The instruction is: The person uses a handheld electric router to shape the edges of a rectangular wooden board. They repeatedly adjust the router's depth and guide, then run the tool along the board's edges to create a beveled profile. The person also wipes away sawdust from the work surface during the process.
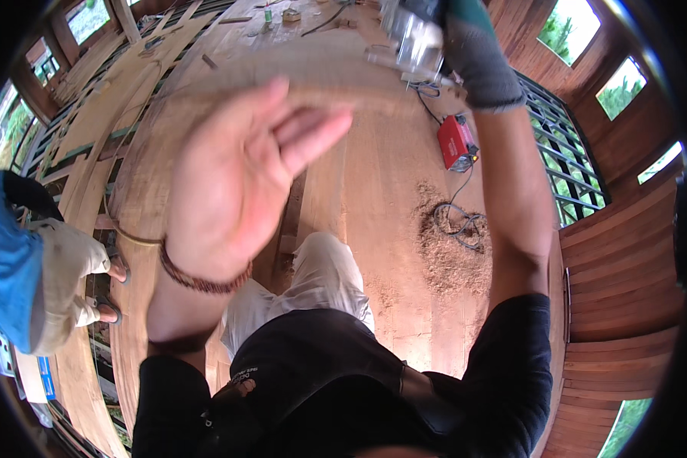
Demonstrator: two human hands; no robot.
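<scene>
My left hand (237, 179), bare with a braided bracelet at the wrist, is raised palm-up in the middle of the view, fingers apart and slightly curled, holding nothing. It is blurred by motion. At the top right, my right hand (477, 65), in a grey and teal glove, grips a silver power tool (416, 34), partly cut off by the top edge. Behind my left hand is a broad stretch of blurred wooden surface (328, 72). Below the tool, a red box-shaped machine (454, 141) rests on the plank floor (370, 252) with a dark cable.
A person (8, 259) in blue top and pale trousers stands at the left, beside loose boards (88, 130) over dark joists. Sawdust (454, 267) and cable loops (454, 225) lie right of my legs. Wooden walls (603, 282) and a metal grille (561, 153) edge the right side.
</scene>
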